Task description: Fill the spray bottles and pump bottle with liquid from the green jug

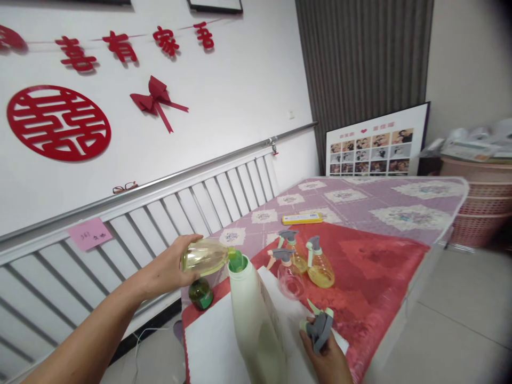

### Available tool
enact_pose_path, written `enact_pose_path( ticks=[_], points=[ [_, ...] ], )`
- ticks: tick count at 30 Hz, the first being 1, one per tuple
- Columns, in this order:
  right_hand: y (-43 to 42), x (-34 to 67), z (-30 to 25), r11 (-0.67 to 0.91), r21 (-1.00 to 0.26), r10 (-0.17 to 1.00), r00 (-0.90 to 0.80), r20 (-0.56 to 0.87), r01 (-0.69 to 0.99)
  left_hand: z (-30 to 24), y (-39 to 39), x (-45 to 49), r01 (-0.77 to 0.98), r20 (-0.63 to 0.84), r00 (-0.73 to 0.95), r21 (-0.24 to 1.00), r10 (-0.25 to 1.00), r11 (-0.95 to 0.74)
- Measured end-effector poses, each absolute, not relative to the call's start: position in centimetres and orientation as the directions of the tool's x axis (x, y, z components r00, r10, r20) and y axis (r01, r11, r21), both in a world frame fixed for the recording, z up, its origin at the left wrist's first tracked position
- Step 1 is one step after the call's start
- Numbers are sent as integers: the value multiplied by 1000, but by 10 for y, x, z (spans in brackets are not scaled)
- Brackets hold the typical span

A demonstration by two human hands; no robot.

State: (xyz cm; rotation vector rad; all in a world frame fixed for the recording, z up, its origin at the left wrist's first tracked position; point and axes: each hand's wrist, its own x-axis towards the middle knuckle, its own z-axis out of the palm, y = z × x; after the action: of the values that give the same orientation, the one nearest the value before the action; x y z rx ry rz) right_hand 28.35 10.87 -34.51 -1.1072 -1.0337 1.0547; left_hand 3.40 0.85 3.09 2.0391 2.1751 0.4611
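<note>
My left hand [168, 272] is closed around a clear bottle of yellowish liquid [204, 257], held on its side. The bottle's green neck sits in the green mouth of a tall pale-green jug [254, 320] standing on a white sheet [212, 341]. My right hand [326, 357], low at the front, grips a grey and green spray-trigger head [319, 325]. Beyond the jug stand three small spray bottles [300, 264], two with yellow liquid, one clear. A small dark-green bottle [200, 294] stands below my left hand.
The table has a red cloth [380, 266] over a purple patterned cover [400, 202]. A yellow flat box [301, 218] lies farther back. A white slatted rail [160, 213] runs along the left wall. A photo board [374, 144] and pink baskets [480, 208] stand at the far right.
</note>
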Motion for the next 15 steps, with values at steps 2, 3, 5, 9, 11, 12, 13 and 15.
enact_pose_path(
  ticks=[2, 3, 5, 9, 11, 12, 13, 15],
  points=[
    [107, 284, -340, 117, -985, 979, 184, 93, -125, 31, 8, 34, 954, 111, -85, 296, 990, 49],
    [107, 285, -337, 111, -986, 980, 181, 87, -122, 32, 8, 34, 954, 110, -84, 297, 990, 48],
    [106, 286, -333, 103, -988, 981, 177, 82, -116, 32, 8, 35, 952, 108, -79, 303, 991, 43],
    [105, 287, -335, 81, -990, 988, 143, 64, -118, 33, 9, 35, 951, 105, -79, 306, 991, 43],
    [106, 287, -339, 71, -990, 990, 129, 55, -119, 33, 9, 36, 950, 98, -86, 306, 991, 53],
    [107, 287, -342, 69, -990, 991, 124, 54, -121, 33, 9, 36, 950, 96, -90, 307, 991, 57],
    [108, 286, -345, 70, -990, 991, 120, 55, -124, 33, 9, 36, 951, 98, -93, 305, 991, 59],
    [109, 285, -349, 81, -988, 991, 113, 66, -131, 33, 9, 36, 953, 109, -86, 300, 990, 50]
  ],
)
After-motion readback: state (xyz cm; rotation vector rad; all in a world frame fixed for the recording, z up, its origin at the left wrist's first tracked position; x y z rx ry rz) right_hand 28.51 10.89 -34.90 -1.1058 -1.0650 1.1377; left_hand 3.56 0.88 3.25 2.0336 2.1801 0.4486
